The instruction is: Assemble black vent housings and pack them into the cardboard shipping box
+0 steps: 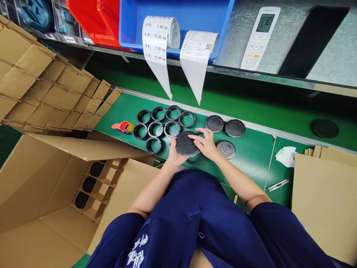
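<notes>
My left hand (175,153) grips a round black air vent (187,144) by its left edge, over the green bench. The fingers of my right hand (206,143) rest on the same vent from the right, its fingertips on the face and upper rim. Several black rings (155,129) stand in a cluster just beyond and left of my hands. One more ring (193,159) is partly hidden beneath the held vent. To the right of my right hand lie a vent with curved slats (226,149) and two black discs (214,123) of like size.
An open carton (108,208) with divider cells holding black round parts stands at lower left. Left on the bench (251,163) is an orange-and-yellow ring-shaped item (124,126). A utility knife (278,185) and white paper (286,156) lie right. Label strips (195,59) hang from the shelf.
</notes>
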Action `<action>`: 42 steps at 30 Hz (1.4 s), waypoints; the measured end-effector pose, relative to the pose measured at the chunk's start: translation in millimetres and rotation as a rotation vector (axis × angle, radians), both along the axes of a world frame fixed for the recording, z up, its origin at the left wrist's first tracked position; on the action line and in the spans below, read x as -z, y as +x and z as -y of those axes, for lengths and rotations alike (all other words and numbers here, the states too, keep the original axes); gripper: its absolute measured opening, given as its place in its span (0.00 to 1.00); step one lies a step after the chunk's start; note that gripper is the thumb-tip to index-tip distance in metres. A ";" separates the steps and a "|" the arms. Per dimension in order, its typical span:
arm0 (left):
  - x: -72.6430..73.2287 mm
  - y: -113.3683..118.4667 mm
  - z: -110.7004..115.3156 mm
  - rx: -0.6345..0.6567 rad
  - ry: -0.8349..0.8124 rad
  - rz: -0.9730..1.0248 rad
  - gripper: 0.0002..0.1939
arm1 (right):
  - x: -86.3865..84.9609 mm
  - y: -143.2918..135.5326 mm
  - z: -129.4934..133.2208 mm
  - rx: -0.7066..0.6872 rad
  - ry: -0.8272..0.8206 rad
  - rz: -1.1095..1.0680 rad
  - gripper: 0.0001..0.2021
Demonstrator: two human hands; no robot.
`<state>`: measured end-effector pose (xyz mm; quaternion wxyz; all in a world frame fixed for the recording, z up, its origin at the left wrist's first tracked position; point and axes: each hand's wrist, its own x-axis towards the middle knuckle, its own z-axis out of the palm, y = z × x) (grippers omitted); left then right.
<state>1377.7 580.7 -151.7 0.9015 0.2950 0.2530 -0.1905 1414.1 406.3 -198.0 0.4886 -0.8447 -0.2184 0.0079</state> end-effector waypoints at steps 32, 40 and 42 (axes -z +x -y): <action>37.2 -28.8 -10.0 0.267 0.048 -0.286 0.37 | 24.0 -52.0 -14.4 -0.435 -0.217 -0.282 0.61; 37.4 -27.9 -24.0 0.267 0.173 -0.314 0.45 | 54.2 -9.5 -15.9 -0.016 -0.506 -0.142 0.63; 41.7 -32.6 -36.1 0.224 0.239 -0.347 0.42 | 71.1 4.8 -15.4 0.061 -0.634 -0.120 0.63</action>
